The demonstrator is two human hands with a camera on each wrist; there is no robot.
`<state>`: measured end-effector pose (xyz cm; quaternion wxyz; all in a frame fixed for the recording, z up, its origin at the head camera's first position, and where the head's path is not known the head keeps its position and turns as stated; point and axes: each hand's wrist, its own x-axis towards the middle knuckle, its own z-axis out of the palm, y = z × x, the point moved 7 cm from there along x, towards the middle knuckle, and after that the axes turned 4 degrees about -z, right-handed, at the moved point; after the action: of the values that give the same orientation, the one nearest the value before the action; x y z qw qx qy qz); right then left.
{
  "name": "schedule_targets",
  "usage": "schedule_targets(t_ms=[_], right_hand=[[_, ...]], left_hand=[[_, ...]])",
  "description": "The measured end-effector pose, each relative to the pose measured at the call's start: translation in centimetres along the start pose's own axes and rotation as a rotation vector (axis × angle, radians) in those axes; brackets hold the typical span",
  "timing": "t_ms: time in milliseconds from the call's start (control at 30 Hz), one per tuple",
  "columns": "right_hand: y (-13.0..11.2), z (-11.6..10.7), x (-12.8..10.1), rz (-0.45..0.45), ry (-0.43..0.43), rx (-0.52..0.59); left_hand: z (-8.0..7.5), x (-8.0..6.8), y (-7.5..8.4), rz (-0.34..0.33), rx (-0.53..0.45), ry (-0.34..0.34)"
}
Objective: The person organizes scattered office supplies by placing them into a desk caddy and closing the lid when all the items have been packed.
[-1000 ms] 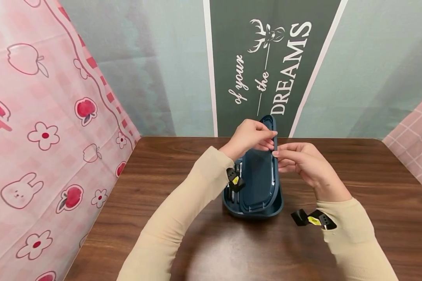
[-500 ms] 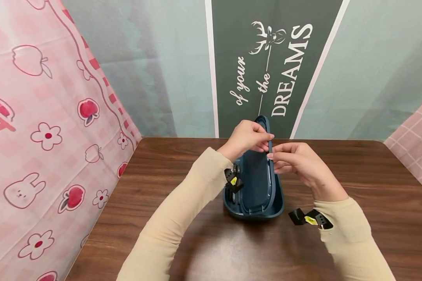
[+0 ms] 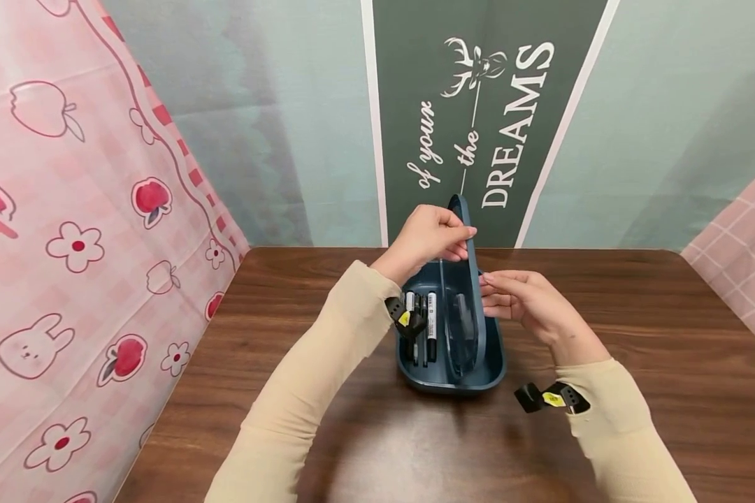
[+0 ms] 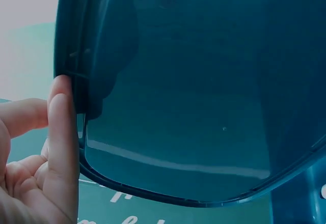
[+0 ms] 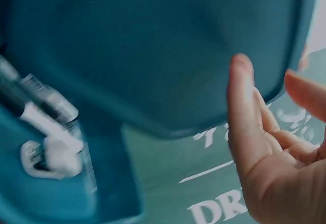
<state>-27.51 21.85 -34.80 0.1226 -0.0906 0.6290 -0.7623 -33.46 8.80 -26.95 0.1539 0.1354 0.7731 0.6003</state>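
A: Head view first. What have I got?

B: I see a dark blue pencil case (image 3: pixel 453 349) near the middle of the brown worktop (image 3: pixel 635 314), its lid (image 3: pixel 468 237) raised almost upright. My left hand (image 3: pixel 424 237) has its fingers curled over the lid's upper edge and pinches it. My right hand (image 3: pixel 516 300) sits just beside the lid's right side, fingers loosely bent and touching the edge, not clamped round it.

A: Inside the case?

B: Pens (image 3: pixel 423 328) lying side by side in the left half, dark barrels with white labels. Behind the worktop hangs a green banner (image 3: pixel 478 119) with white lettering; a pink patterned cloth (image 3: pixel 88 244) hangs on the left.

A: Left wrist view?

B: The lid's inner face (image 4: pixel 204 96) fills it. One fingertip (image 4: pixel 63 112) presses against the rim on the left.

A: Right wrist view?

B: Blurred. The lid (image 5: pixel 153 51) is overhead, my right hand's fingers (image 5: pixel 244 112) are straight and relaxed under its edge, holding nothing. Pens (image 5: pixel 46 122) show in the case at lower left.
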Motion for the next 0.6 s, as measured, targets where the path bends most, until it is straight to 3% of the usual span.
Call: schedule_targets(t_ms=[267, 600], right_hand=[[4.0, -2.6, 0.5, 0.090, 0.100, -0.192], [5.9, -2.5, 0.6, 0.136, 0.023, -0.160]], left_hand=[[0.0, -0.8, 1.8, 0.024, -0.060, -0.059], [0.3, -1.0, 2.7, 0.069, -0.166, -0.053]])
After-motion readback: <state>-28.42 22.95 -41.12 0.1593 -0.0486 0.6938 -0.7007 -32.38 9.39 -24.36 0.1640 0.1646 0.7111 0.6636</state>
